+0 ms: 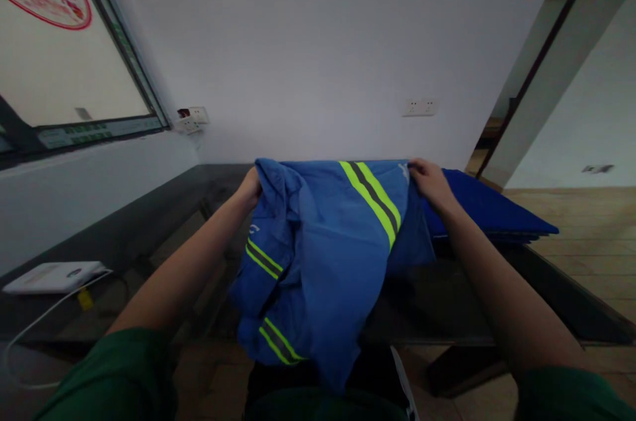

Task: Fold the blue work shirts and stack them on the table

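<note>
pale wall (308, 56) behind, both hands (252, 186) (431, 183) hold blue garment (338, 235), white print (254, 229) unreadable.

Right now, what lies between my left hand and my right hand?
In the head view, a blue fabric garment with yellow-green and dark stripes spans from your left hand to your right hand, held by its upper edge.

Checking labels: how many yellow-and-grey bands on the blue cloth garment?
3 visible on the blue cloth garment: upper-right yellow-and-grey band, left-side band, lower-left band. Folds may hide more.
</note>
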Demonstrator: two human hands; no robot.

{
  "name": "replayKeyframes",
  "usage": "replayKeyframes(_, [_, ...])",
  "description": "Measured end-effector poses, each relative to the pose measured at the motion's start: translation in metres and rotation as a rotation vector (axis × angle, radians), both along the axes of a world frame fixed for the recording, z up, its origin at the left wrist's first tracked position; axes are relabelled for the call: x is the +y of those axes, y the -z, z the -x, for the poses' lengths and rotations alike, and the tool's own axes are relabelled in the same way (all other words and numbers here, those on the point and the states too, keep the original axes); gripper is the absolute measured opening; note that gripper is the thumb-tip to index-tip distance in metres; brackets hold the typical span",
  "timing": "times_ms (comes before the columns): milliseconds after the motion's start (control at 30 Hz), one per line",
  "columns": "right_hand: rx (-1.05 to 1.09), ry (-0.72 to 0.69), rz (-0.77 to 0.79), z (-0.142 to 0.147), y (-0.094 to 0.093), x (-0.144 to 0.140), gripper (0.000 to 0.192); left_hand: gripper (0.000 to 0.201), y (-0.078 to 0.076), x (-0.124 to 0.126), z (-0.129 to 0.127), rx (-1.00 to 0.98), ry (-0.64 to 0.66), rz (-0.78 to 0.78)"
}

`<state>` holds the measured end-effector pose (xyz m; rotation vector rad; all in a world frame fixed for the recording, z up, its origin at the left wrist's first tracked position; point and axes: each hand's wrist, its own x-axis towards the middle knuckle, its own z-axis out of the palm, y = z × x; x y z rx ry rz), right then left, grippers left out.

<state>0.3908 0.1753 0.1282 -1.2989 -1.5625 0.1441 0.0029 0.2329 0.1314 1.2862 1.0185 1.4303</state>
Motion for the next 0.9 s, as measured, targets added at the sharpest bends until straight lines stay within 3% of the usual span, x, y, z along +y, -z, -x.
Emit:
replayKeyframes(67, [-0.169, 0.074, 0.18, -0.005, 0.025, 0.015, 0.017, 0.029, 0.027, 0.008, -0.002, 0.027, 0.011, 0.086])
replayKeyframes(167, [-0.284, 0.046, 0.21, 0.01, 0.053, 0.008, 0.023, 0.026, 0.061, 0.016, -0.001, 0.077, 0.018, 0.19])
replayKeyframes(233, [-0.296, -0.089, 0.189, 0.034, 0.058, -0.008, 0.021, 0.027, 0.076, 0.017, 0.001, 0.097, 0.029, 0.232])
replayKeyframes(333, [-0.339, -0.291, 0.215, 0.076, 0.05, -0.039, 0.018, 0.035, 0.086, 0.014, 0.007, 0.119, 0.107, 0.272])
replayKeyframes(433, [-0.467, -0.344, 0.239, 0.11, 0.043, -0.065, 0.026, 0.044, 0.085, 0.008, 0.016, 0.116, 0.234, 0.279])
replayKeyframes(567, [-0.562, -0.34, 0.285, 0.126, 0.058, -0.076, 0.065, 0.045, 0.075, 0.001, 0.025, 0.109, 0.266, 0.264])
replayKeyframes(633, [-0.542, -0.307, 0.311, 0.119, 0.068, -0.07, 0.06, 0.041, 0.069, -0.002, 0.028, 0.096, 0.231, 0.208])
replayKeyframes(733, [-0.395, -0.285, 0.344, 0.096, 0.073, -0.056, 0.033, 0.037, 0.057, -0.007, 0.032, 0.093, 0.186, 0.107])
replayKeyframes(800, [-0.235, -0.368, 0.382, 0.076, 0.069, -0.047, 0.022, 0.037, 0.047, -0.013, 0.035, 0.117, 0.162, 0.057])
replayKeyframes(900, [-0.059, -0.509, 0.454, 0.048, 0.064, -0.034, 0.024, 0.037, 0.032, -0.022, 0.041, 0.173, 0.149, -0.003])
